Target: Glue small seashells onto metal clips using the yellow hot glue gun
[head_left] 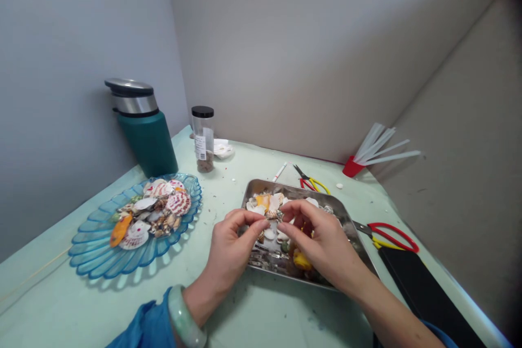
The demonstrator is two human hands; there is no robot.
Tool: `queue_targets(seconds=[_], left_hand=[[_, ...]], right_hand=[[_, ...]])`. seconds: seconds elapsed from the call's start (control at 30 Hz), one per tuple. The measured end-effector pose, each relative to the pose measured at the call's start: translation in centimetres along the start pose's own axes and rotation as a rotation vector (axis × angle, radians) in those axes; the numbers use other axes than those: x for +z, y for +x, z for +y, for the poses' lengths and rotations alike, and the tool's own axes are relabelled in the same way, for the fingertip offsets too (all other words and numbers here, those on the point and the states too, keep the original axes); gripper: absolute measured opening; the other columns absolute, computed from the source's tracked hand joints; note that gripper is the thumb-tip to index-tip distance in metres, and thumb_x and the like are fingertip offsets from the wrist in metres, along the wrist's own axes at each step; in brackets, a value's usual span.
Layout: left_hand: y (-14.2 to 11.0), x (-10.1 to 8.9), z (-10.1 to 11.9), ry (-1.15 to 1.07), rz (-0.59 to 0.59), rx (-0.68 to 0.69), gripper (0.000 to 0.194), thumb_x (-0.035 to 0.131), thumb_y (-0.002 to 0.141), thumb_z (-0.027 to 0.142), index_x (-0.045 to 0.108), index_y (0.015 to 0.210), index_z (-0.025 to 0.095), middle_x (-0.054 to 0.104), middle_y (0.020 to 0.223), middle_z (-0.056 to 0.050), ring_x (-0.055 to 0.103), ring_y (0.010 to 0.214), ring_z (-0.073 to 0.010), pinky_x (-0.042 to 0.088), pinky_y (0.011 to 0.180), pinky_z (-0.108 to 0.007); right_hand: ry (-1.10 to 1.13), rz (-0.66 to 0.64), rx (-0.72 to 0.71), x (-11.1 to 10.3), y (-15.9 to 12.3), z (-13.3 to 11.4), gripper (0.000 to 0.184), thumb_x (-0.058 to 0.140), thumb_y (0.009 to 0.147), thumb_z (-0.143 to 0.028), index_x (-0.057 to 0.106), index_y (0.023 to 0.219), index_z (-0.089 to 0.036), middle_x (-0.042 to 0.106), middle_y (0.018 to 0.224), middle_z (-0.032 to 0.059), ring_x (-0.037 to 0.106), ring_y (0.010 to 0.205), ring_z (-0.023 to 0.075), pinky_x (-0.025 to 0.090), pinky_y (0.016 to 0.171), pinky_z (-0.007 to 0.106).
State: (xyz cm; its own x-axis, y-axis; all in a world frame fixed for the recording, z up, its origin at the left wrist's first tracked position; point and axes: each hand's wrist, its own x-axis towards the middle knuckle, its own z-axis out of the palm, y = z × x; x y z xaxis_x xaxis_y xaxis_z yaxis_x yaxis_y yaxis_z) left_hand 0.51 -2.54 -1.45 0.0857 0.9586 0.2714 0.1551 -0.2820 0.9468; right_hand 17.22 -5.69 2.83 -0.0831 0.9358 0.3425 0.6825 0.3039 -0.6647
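Note:
My left hand [232, 244] is closed in a pinch over the metal tray [359, 234], thumb and forefinger together. Facing it, my right hand [322, 234] has its thumb and fingers curled toward each other above the same tray. Whatever lies at the fingertips is too small to make out against the shells behind. Inside the tray are several seashells [278, 201], small metal clips [265, 261] and a yellow piece [302, 261], partly hidden by my right hand.
A blue scalloped plate [89, 244] of shells stands left, before a teal bottle [149, 141] and a clear jar [203, 141]. Pliers [312, 180], a red cup [353, 166] of translucent sticks, red-and-yellow-handled scissors [393, 236] and a black slab [424, 293] surround the tray.

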Motion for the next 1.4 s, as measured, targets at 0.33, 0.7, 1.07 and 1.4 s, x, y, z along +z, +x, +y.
queue_targets(seconds=[0.33, 0.7, 1.07, 1.4], left_hand=[[0.1, -0.1, 0.2, -0.008, -0.025, -0.005, 0.012, 0.066, 0.075, 0.027, 0.070, 0.070, 0.017, 0.067, 0.069, -0.002, 0.061, 0.070, -0.0166, 0.046, 0.067, -0.026], [0.1, -0.2, 0.1, 0.006, -0.031, 0.041, 0.009, 0.066, 0.076, 0.025, 0.070, 0.071, 0.018, 0.068, 0.070, -0.002, 0.062, 0.071, -0.0165, 0.048, 0.067, -0.026], [0.1, 0.0, -0.3, -0.024, -0.034, 0.025, 0.010, 0.066, 0.076, 0.025, 0.068, 0.072, 0.017, 0.067, 0.072, -0.002, 0.060, 0.071, -0.0152, 0.046, 0.069, -0.026], [0.1, -0.1, -0.1, -0.020, -0.044, 0.031, 0.010, 0.064, 0.077, 0.024, 0.068, 0.071, 0.016, 0.065, 0.070, -0.001, 0.059, 0.070, -0.0140, 0.044, 0.069, -0.024]], right_hand=[[-0.018, -0.001, 0.006, 0.1, 0.1, 0.1, 0.009, 0.061, 0.083, -0.021, 0.061, 0.091, -0.020, 0.066, 0.081, 0.0015, 0.058, 0.065, 0.0147, 0.043, 0.056, 0.025], [0.096, -0.018, -0.015, 0.2, 0.1, -0.1, 0.012, 0.055, 0.089, -0.026, 0.063, 0.096, -0.022, 0.067, 0.092, 0.0017, 0.060, 0.074, 0.0151, 0.045, 0.063, 0.026], [0.067, 0.003, 0.012, 0.7, 0.0, 0.1, 0.007, 0.058, 0.087, -0.023, 0.065, 0.087, -0.021, 0.066, 0.085, 0.0004, 0.060, 0.080, 0.0168, 0.044, 0.075, 0.028], [0.061, 0.030, -0.037, 1.2, -0.3, 0.5, 0.006, 0.059, 0.087, -0.023, 0.065, 0.087, -0.021, 0.065, 0.083, -0.0005, 0.059, 0.079, 0.0164, 0.043, 0.074, 0.028]])
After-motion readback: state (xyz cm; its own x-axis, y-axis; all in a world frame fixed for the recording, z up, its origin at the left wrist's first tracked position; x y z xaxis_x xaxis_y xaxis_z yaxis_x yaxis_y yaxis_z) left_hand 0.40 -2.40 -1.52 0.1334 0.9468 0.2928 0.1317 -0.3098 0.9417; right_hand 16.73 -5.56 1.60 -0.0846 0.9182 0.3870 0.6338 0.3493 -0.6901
